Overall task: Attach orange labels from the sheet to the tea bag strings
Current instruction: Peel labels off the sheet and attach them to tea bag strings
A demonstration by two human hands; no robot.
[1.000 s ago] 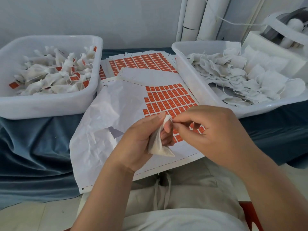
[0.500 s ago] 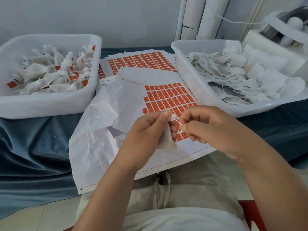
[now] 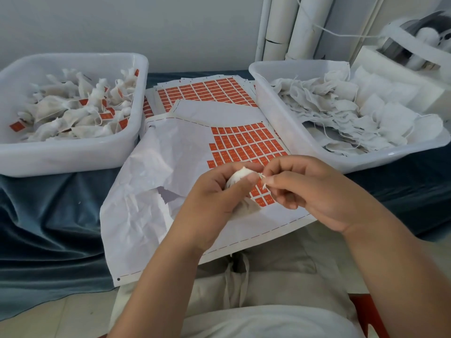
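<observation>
My left hand [image 3: 214, 193] grips a white tea bag [image 3: 240, 175] bunched between thumb and fingers, just above the label sheet [image 3: 185, 147]. My right hand [image 3: 310, 191] pinches the bag's short white string [image 3: 263, 178] at the fingertips, close against my left thumb. Rows of orange labels [image 3: 246, 145] fill the sheet's right part; its left part is peeled bare and crumpled. I see no label between my fingers.
A white tub [image 3: 73, 157] at the left holds tea bags with orange labels. Another white tub [image 3: 275, 111] at the right holds unlabelled bags with loose strings. More label sheets [image 3: 207, 91] lie behind. A blue cloth [image 3: 48, 215] covers the table; white pipes stand at the back.
Both hands rose a little from the sheet. The tea bag went from hanging below my left fingers to being bunched in them, and my right fingers now pinch the string's end.
</observation>
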